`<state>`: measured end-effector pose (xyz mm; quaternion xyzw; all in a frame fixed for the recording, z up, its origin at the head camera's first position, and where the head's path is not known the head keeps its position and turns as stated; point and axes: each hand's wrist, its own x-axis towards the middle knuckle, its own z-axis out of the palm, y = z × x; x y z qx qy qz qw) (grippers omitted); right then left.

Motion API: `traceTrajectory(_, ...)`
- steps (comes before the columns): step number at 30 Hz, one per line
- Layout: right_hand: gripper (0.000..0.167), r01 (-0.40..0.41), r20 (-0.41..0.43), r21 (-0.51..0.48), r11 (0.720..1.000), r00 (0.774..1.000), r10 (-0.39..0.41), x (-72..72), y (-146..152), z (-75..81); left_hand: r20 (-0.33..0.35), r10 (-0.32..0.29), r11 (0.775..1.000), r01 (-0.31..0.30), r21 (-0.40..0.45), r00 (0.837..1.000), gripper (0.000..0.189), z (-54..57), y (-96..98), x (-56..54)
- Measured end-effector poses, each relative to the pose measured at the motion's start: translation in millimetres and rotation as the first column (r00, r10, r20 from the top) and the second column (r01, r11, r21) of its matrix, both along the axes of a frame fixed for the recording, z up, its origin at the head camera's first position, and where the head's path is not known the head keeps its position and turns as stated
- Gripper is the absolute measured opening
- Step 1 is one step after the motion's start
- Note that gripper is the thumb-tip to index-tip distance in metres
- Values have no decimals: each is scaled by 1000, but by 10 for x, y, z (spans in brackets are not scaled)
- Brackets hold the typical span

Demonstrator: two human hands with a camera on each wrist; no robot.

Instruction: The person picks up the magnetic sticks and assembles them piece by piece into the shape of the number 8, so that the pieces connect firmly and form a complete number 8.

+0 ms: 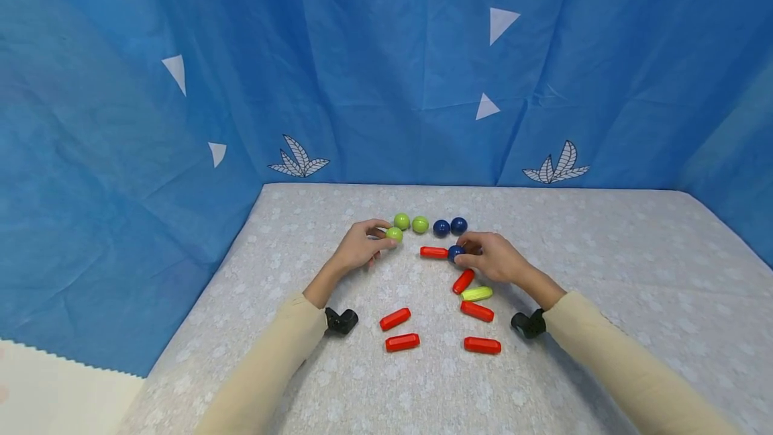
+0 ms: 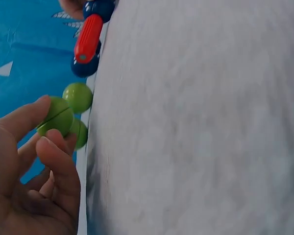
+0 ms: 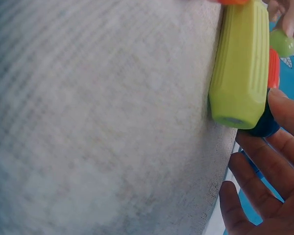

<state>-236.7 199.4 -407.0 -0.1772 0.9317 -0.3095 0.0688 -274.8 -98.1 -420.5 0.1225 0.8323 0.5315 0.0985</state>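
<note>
My left hand (image 1: 359, 246) pinches a green ball (image 1: 394, 234) between thumb and fingers; a seam line runs round the ball (image 2: 58, 117) in the left wrist view. Just behind it sit two more green balls (image 1: 420, 224). To the right, thumb and fingertips of my right hand (image 1: 494, 258) grip a dark blue ball (image 1: 455, 254). Against that ball's left side lies the end of a red ridged rod (image 1: 433, 252), pointing toward my left hand. In the right wrist view a yellow-green rod (image 3: 240, 68) partly hides the blue ball (image 3: 267, 122).
Two dark blue balls (image 1: 441, 228) rest at the back, right of the green ones. Nearer me, below the right hand, lie a red rod (image 1: 464, 281), the yellow-green rod (image 1: 477, 293) and further red rods (image 1: 482, 346). Two red rods (image 1: 402, 342) lie front left. A blue curtain (image 1: 386, 72) hangs behind.
</note>
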Motion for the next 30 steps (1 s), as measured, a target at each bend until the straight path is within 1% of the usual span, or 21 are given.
traceTrajectory(3,27,0,-1,-1,1000,1000,0,0,1,-7,-9,-75,995,74,-66,997,41,16,68,52)
traceTrajectory(5,27,0,-2,0,1000,1000,0,1,-1,-9,-14,-111,988,109,-108,994,40,24,113,79)
traceTrajectory(8,27,3,0,-1,1000,1000,-3,4,-8,-7,-25,-146,979,141,-150,989,39,32,170,106)
traceTrajectory(11,28,7,2,-4,1000,1000,-7,8,-15,0,-37,-167,973,159,-164,985,39,35,208,119)
traceTrajectory(15,28,7,1,-6,1000,1000,-7,17,-22,12,-38,-177,972,169,-161,983,39,26,222,125)
traceTrajectory(21,28,4,-3,-7,1000,1000,-4,12,-22,12,-25,-170,976,164,-143,985,38,20,221,124)
traceTrajectory(30,29,16,7,-4,1000,1000,-16,30,-21,8,-12,-164,977,161,-140,986,36,8,230,119)
